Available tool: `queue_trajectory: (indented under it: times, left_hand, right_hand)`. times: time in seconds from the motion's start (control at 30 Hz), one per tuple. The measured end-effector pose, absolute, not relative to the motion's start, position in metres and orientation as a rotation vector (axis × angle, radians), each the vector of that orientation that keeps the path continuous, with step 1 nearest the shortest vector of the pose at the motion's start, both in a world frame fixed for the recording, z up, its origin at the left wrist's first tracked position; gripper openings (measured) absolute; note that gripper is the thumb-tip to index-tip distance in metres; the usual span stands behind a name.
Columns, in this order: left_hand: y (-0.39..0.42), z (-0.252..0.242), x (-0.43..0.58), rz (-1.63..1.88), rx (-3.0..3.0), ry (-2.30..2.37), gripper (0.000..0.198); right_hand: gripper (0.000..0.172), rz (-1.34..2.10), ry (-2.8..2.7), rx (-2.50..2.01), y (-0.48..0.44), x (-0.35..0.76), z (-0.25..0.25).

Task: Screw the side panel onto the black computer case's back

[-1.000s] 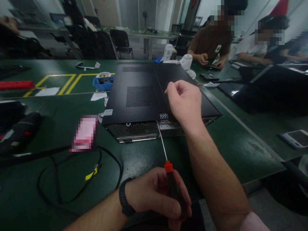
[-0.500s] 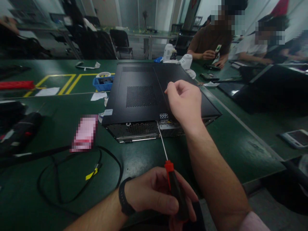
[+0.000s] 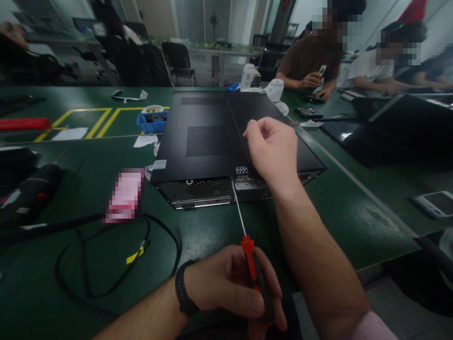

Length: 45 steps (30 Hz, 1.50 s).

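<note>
A black desktop computer case [image 3: 207,111] lies flat on the green table, its rear panel [image 3: 208,191] facing me. Low in front of it, my left hand [image 3: 230,285] is wrapped round the red and black handle of a screwdriver [image 3: 250,257]. The screwdriver's thin shaft slants up to the rear panel, its tip at the case's upper edge near the middle. My right hand [image 3: 274,148] rests on the right part of the case top with its fingers curled shut. Whatever is inside those fingers, if anything, is hidden.
Black cables [image 3: 88,255] loop across the table at left, beside a pink packet [image 3: 125,196] and a power drill [image 3: 38,193]. A blue bin [image 3: 152,123] stands left of the case. Right are a phone [image 3: 439,204] and co-workers handling parts.
The screwdriver has turned in my left hand, and more of the red on its handle shows. My left fingers have shifted slightly. The right hand and the case stay nearly where they were.
</note>
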<state>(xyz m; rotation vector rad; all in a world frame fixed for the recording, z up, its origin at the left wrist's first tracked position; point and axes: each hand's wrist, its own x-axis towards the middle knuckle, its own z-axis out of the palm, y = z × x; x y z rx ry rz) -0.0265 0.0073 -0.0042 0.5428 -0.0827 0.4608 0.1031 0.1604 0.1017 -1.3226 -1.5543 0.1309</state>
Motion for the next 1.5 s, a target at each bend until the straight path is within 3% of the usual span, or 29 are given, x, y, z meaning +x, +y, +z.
queue_trajectory:
  times: [0.13, 0.37, 0.77, 1.5]
  left_hand:
    - [0.006, -0.001, -0.028, 0.410, 0.535, -0.030, 0.039]
    - [0.007, -0.008, -0.027, 0.451, 0.563, -0.032, 0.032]
    - [0.006, -0.003, -0.028, 0.400, 0.556, 0.018, 0.042]
    - [0.005, -0.008, -0.027, 0.443, 0.510, 0.015, 0.035]
  right_hand:
    - [0.034, 0.118, -1.556, -1.312, 0.161, 0.104, 0.101]
    - [0.034, 0.134, -1.556, -1.329, 0.161, 0.104, 0.101]
    - [0.033, 0.156, -1.553, -1.314, 0.161, 0.103, 0.101]
    - [0.035, 0.137, -1.549, -1.333, 0.162, 0.103, 0.100]
